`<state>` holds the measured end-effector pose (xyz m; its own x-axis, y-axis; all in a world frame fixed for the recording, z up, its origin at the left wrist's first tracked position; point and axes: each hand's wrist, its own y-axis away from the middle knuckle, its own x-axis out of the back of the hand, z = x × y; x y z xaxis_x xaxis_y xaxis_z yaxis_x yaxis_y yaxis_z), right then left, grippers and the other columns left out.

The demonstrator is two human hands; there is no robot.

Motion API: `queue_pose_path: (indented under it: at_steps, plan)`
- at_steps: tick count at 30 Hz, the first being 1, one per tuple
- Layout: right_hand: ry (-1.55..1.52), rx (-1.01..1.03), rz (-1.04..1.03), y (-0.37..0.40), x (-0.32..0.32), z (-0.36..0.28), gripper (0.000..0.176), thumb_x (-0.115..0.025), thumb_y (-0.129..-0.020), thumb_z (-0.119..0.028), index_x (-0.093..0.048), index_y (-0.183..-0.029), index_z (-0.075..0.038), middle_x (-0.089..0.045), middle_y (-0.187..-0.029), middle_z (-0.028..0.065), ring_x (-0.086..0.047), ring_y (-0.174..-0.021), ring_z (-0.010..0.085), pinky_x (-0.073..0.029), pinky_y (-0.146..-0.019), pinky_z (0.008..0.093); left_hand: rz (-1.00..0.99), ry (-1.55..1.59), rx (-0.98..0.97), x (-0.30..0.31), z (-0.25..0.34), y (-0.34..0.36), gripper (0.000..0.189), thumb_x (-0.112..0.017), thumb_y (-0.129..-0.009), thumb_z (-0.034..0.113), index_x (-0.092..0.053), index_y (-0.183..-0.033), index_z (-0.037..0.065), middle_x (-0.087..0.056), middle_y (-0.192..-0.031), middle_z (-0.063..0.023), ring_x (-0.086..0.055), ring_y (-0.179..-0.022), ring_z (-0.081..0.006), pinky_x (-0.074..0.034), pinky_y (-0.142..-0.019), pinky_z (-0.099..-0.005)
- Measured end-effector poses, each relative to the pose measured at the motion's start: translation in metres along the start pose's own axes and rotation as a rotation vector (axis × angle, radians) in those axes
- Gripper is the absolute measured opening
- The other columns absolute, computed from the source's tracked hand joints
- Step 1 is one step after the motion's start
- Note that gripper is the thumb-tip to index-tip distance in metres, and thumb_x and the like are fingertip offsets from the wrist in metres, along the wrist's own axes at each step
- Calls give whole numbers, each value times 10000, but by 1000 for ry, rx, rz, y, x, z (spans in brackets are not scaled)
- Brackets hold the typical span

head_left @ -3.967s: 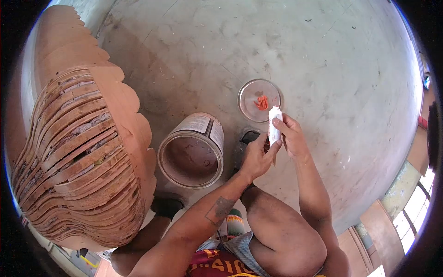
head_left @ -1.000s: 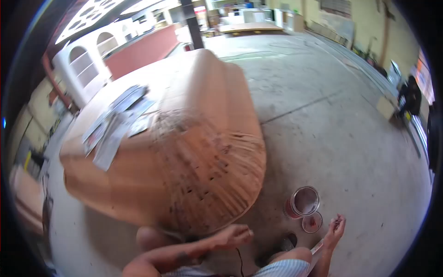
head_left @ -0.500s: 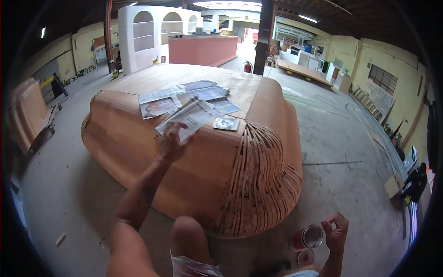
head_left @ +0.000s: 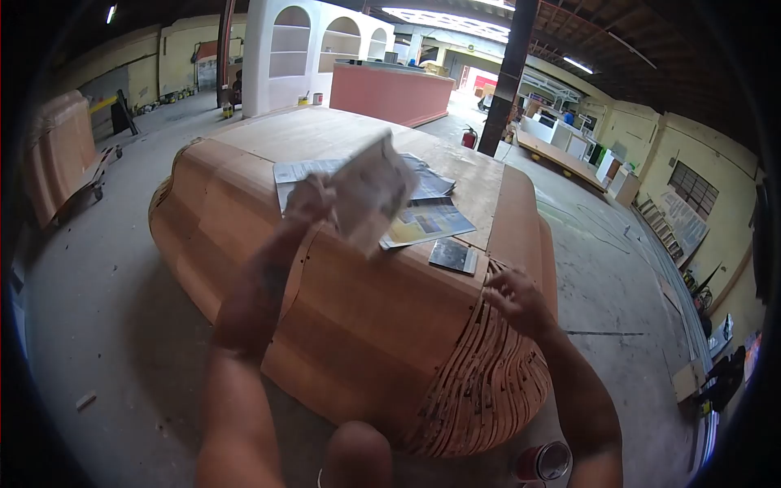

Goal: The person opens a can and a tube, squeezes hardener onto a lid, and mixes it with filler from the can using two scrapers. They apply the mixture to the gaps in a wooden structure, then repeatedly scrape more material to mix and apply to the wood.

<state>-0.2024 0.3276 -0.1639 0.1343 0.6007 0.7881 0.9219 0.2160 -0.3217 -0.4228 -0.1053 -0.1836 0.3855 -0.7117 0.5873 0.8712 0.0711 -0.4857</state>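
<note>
My left hand (head_left: 313,199) grips a folded newspaper sheet (head_left: 374,195), lifted above the wooden form and blurred by motion. Other newspaper sheets (head_left: 431,221) lie spread on the form's flat top. Near the top's front edge rests a small dark, shiny square piece (head_left: 453,256). My right hand (head_left: 512,297) hovers by the form's corner, right of that square, fingers bent and apart with nothing seen in them. Below it, the curved wooden form (head_left: 366,317) shows layered slats (head_left: 488,374). A red can (head_left: 543,462) stands on the floor beneath my right forearm.
Behind the form are a pink counter (head_left: 390,93), a white arched shelf unit (head_left: 285,57), a dark post (head_left: 511,77) and a red fire extinguisher (head_left: 469,137). Another curved wooden piece (head_left: 61,154) sits on a dolly at left. Boards and frames line the right wall.
My left hand has raised the newspaper sheet off the pile, uncovering a coloured page. My right hand has moved up from beside the can to the form's corner. The view has shifted.
</note>
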Motion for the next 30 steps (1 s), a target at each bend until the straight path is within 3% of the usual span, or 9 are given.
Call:
queue_pose_path:
  at_steps: [3,6,9,10,12,15,23,25,30]
  plan:
    - [227,-75,-9,-48,-25,1,497,-746,-884,-397,-645,-1264,-93,-608,-1228,169,-627,-1123,318,-496,-966,451,104,-142,169,34,20,-36,407,-664,-908,395,-744,-1061,27,-734,-1010,-246,-716,-1002,-384,-557,-898,-446]
    - [600,-6,-110,-77,-52,7,738,-719,-870,-547,-509,-1444,-134,-507,-1433,204,-510,-1329,367,-409,-1103,501,61,-464,426,31,21,-46,612,-681,-892,506,-633,-1308,59,-620,-1341,-222,-571,-1286,-353,-496,-1061,-413]
    - [585,-118,-207,-99,-67,10,916,-624,-845,-734,-439,-1520,-143,-408,-1561,194,-403,-1435,397,-335,-1175,498,358,-601,-136,0,16,-18,672,-694,-886,533,-584,-1374,83,-534,-1427,-231,-470,-1379,-376,-417,-1134,-445]
    - [557,-139,-225,-103,-70,10,933,-607,-842,-757,-448,-1522,-138,-402,-1573,182,-400,-1438,399,-328,-1184,481,29,-327,-237,14,40,3,640,-696,-883,541,-613,-1352,114,-562,-1392,-180,-489,-1363,-340,-422,-1120,-487]
    - [560,-113,-229,-103,-68,11,899,-605,-866,-729,-419,-1528,-149,-443,-1527,215,-437,-1412,397,-365,-1159,482,-390,-419,-449,16,47,22,527,-709,-873,508,-681,-1287,183,-607,-1352,-91,-519,-1338,-296,-436,-1086,-523]
    - [585,-117,-280,-105,-58,1,871,-600,-869,-730,-448,-1518,-169,-475,-1511,184,-499,-1367,373,-417,-1128,464,-405,-692,-467,-5,27,24,364,-690,-895,431,-741,-1203,244,-657,-1267,-22,-575,-1272,-246,-460,-1034,-532]
    - [563,-21,-376,-95,-45,8,546,-753,-837,-506,-677,-1223,-129,-644,-1238,193,-617,-1178,344,-499,-1007,447,-202,-877,-911,-34,17,19,99,-637,-842,155,-698,-773,118,-676,-894,-53,-700,-903,-192,-582,-720,-376]
    - [657,35,-173,-70,-55,-5,469,-730,-850,-461,-702,-1156,-106,-650,-1226,186,-618,-1185,313,-514,-983,466,51,-878,-1173,-43,3,17,42,-667,-782,139,-655,-752,113,-641,-859,-50,-692,-872,-192,-559,-682,-353]
    - [490,71,-42,-17,-71,-21,266,-632,-924,-273,-682,-1088,-69,-718,-946,152,-713,-907,295,-584,-803,426,80,-835,-1132,-33,18,9,62,-639,-801,75,-590,-833,53,-591,-890,-104,-640,-810,-246,-567,-685,-373]
